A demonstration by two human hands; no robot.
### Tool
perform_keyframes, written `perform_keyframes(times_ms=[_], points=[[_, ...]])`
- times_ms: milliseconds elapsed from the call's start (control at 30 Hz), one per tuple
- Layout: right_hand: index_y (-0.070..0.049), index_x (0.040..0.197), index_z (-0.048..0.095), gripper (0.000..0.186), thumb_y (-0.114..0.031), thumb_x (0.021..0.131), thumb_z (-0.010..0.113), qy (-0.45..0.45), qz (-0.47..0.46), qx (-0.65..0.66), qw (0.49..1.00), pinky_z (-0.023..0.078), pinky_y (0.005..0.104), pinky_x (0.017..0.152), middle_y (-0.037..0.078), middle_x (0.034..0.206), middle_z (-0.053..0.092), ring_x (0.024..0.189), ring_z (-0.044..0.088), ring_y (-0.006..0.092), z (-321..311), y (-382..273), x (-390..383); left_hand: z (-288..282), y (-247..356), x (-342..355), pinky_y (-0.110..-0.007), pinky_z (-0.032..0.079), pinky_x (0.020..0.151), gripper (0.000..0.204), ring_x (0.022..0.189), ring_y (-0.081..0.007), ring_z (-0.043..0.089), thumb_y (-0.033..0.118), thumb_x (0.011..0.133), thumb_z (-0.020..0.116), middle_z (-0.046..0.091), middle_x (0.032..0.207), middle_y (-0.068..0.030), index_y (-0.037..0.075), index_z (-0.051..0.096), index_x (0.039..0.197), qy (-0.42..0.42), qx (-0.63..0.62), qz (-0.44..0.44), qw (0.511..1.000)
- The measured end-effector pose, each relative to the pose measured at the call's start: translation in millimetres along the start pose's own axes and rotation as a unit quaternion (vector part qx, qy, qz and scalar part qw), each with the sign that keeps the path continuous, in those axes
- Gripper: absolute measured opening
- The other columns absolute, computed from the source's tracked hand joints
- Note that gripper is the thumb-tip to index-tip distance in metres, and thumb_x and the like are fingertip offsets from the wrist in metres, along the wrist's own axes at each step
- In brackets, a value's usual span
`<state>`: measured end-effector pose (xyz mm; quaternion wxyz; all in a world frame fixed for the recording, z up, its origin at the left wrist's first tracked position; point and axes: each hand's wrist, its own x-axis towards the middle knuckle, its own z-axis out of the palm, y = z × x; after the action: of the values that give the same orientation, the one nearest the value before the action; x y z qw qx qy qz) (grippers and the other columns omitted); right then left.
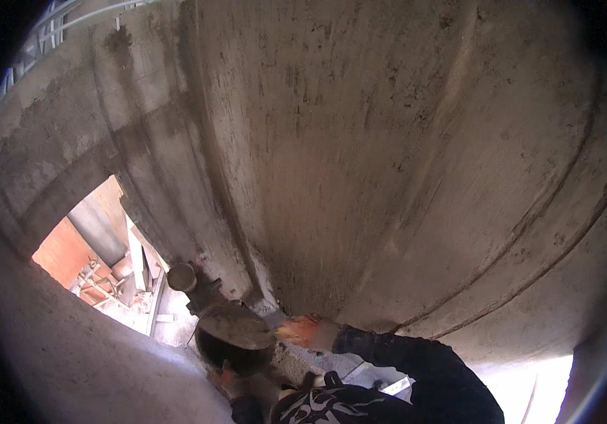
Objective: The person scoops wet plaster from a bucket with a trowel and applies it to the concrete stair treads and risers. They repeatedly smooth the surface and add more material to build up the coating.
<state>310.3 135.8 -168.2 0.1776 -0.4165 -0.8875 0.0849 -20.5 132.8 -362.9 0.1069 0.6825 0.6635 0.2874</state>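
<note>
A dark round bucket [236, 357] stands low in the view, with grey mortar-like material [238, 327] showing at its top. My left hand [228, 382] is at the near lower side of the bucket, fingers against its wall; part of that hand is in shadow. To the right of the bucket, my right hand [305, 331] looks orange-red over the fingers and is closed, close to the foot of the wall. Something pale and flat sticks out from it toward the bucket, too blurred to name. A dark sleeve [395, 350] covers my right arm.
A tall plastered wall [346, 162] with vertical ridges rises ahead. Left of it is an opening [123, 268] with timber pieces beyond. A smaller round container [182, 277] stands beyond the bucket. Bright light enters at lower right.
</note>
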Motion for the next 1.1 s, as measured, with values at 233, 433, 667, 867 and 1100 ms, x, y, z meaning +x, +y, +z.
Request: perform_keyframes(times_ms=[233, 433, 667, 867, 1100], points=[[-0.002, 0.121, 0.048, 0.054, -0.035, 0.082, 0.065, -0.023, -0.030, 0.174, 0.984, 0.049, 0.0410, 0.073, 0.017, 0.096, 0.063, 0.081, 0.062, 0.0326, -155.1, -54.2, 79.3, -131.9, 69.6, -41.5, -0.037, 0.049, 0.086, 0.052, 0.104, -0.0259, 0.055, 0.028, 0.086, 0.059, 0.054, 0.122, -0.0105, 0.003, 0.047, 0.130, 0.161, -0.550, -0.105, 0.813], [-0.003, 0.112, 0.052, 0.055, -0.052, 0.088, 0.049, 0.162, -0.049, 0.568, 0.806, 0.048, 0.0333, 0.061, 0.005, 0.075, 0.059, 0.062, 0.056, 0.0209, -230.1, 11.2, 71.1, -101.9, 101.8, -67.2, -0.037, 0.049, 0.085, 0.055, 0.102, -0.0254, 0.055, 0.029, 0.083, 0.063, 0.055, 0.119, -0.0115, 0.001, 0.048, 0.128, 0.106, -0.378, -0.178, 0.902], [-0.009, 0.095, 0.052, 0.041, -0.050, 0.089, 0.049, 0.067, 0.165, 0.944, 0.278, 0.044, 0.0333, 0.051, 0.002, 0.070, 0.053, 0.053, 0.051, 0.0181, 17.2, -37.3, -24.1, -88.7, 59.2, -83.7, -0.037, 0.049, 0.084, 0.058, 0.099, -0.0249, 0.056, 0.030, 0.080, 0.067, 0.057, 0.116, -0.0126, 0.000, 0.049, 0.125, 0.092, -0.279, -0.206, 0.933], [-0.014, 0.091, 0.053, 0.031, -0.044, 0.086, 0.060, 0.193, 0.539, 0.686, 0.448, 0.043, 0.0369, 0.047, 0.001, 0.071, 0.052, 0.051, 0.050, 0.0197, 31.5, -40.6, -107.2, -95.7, -25.2, -131.4, -0.038, 0.049, 0.083, 0.060, 0.096, -0.0245, 0.056, 0.031, 0.077, 0.071, 0.058, 0.114, -0.0136, -0.002, 0.050, 0.123, 0.095, -0.178, -0.222, 0.954], [-0.024, 0.124, 0.053, 0.038, -0.029, 0.086, 0.055, -0.032, 0.272, -0.269, 0.923, 0.048, 0.0472, 0.079, 0.008, 0.119, 0.055, 0.104, 0.054, 0.0308, -72.8, 113.6, -248.9, -44.5, -22.8, -117.3, -0.038, 0.049, 0.082, 0.059, 0.093, -0.0249, 0.057, 0.028, 0.077, 0.072, 0.059, 0.112, -0.0146, -0.003, 0.051, 0.122, 0.123, -0.294, -0.279, 0.906]])
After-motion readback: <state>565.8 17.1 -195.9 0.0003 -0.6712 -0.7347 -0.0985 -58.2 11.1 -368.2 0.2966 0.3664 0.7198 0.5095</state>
